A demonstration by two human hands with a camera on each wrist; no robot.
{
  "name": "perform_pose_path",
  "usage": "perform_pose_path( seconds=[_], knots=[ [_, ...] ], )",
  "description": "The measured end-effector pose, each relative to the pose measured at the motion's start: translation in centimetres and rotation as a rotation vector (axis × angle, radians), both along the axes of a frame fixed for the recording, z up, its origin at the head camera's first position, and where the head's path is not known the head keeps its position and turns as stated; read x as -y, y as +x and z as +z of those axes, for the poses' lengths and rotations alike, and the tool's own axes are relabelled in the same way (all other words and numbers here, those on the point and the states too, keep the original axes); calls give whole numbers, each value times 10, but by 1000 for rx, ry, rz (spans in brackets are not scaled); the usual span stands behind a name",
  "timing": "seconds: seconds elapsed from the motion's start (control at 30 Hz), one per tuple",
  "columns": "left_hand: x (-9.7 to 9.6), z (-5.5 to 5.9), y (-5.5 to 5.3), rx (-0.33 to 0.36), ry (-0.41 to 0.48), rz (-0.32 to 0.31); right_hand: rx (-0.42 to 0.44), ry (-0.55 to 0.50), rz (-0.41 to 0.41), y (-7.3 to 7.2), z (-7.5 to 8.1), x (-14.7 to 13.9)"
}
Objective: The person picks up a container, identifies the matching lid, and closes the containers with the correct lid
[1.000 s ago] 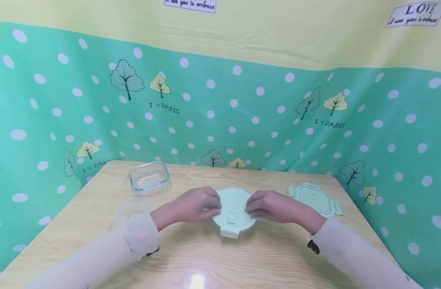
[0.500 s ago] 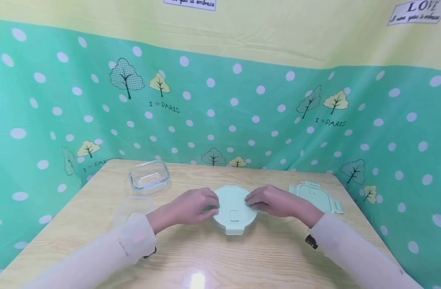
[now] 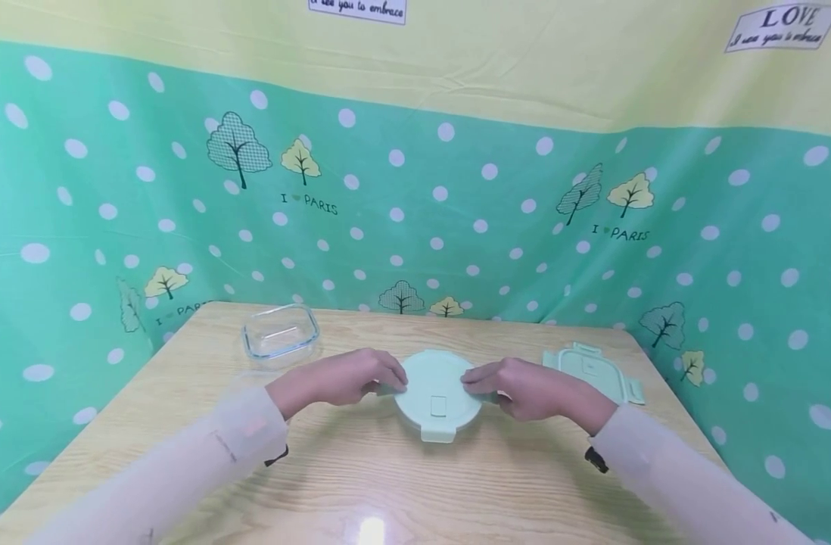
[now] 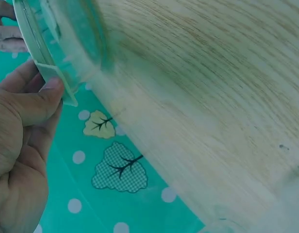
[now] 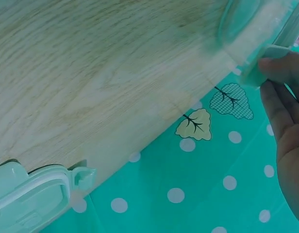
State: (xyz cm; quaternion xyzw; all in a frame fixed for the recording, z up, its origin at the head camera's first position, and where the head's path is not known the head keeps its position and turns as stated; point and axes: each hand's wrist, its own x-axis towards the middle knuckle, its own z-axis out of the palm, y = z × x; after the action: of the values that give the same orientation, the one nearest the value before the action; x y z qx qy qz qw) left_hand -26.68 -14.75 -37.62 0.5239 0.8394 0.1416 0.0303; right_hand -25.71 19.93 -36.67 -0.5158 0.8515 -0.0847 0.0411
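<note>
A round food container with a pale green lid [image 3: 434, 375] stands mid-table, lid on top. My left hand [image 3: 350, 376] holds it from the left, fingertips on the lid. In the left wrist view the thumb presses a side latch [image 4: 55, 80] that sticks outward. My right hand [image 3: 524, 388] grips the opposite side, fingers on the lid's edge; in the right wrist view its thumb pinches the other side latch [image 5: 256, 73]. The front latch [image 3: 439, 434] hangs over the rim, untouched. The container's glass wall is mostly hidden under the lid in the head view.
A rectangular glass container [image 3: 282, 353] stands uncovered at the back left. At the back right lies a rectangular green lid [image 3: 594, 369] with its latches spread. My left forearm mostly covers something faint and transparent on the table. A patterned curtain [image 3: 443, 174] hangs behind the table.
My left hand has shifted slightly up and left, its thumb now at the side latch. The right hand has curled further under its side. The container has turned slightly and moved a little.
</note>
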Motion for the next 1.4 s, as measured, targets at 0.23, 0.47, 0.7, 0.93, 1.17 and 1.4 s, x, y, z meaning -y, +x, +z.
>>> perform_pose_path(
  seconds=[0.23, 0.47, 0.7, 0.93, 1.17, 1.4],
  knots=[
    [1, -3, -3, 0, -4, 29, -135, -56, 53, -1, -8, 1],
    [3, -15, -6, -157, 65, -37, -283, -103, 108, -2, -13, 2],
    [-2, -18, -7, -212, 102, -49, -415, -158, 193, -7, -21, -8],
    [-1, -19, -1, -215, 121, -33, -413, -217, 223, -11, -28, -9],
    [0, -21, -1, -235, 153, -45, -394, -232, 193, -9, -29, -9],
    [-1, -25, -4, -216, 176, -35, -402, -233, 182, -10, -30, -9]
  ],
)
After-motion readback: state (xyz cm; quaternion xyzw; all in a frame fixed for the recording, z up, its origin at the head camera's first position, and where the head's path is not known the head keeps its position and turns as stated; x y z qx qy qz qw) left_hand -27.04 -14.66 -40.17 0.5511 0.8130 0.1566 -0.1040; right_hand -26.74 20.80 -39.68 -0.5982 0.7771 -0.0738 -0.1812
